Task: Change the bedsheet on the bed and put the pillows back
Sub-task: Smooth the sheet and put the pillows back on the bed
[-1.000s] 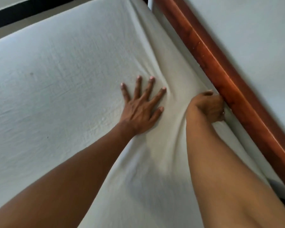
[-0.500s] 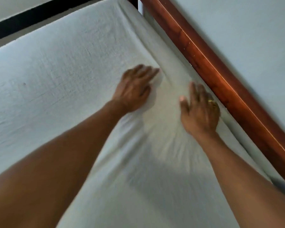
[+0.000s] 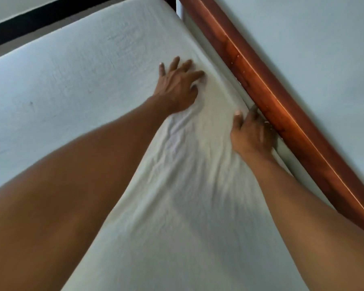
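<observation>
A white bedsheet (image 3: 76, 85) covers the mattress and lies wrinkled between my arms. My left hand (image 3: 177, 85) presses flat on the sheet with fingers spread, near the mattress's right edge. My right hand (image 3: 252, 133) sits at that edge, its fingers pushed down into the gap between the mattress and the wooden bed rail (image 3: 267, 95); the fingertips are hidden there. No pillows are in view.
The reddish-brown rail runs diagonally from top centre to lower right, with a pale wall (image 3: 313, 59) behind it. A dark strip (image 3: 29, 24) runs along the bed's far side at the top left.
My left hand slid further up the sheet towards the rail. My right hand moved from lying flat on the sheet to the edge, fingers going into the gap by the rail.
</observation>
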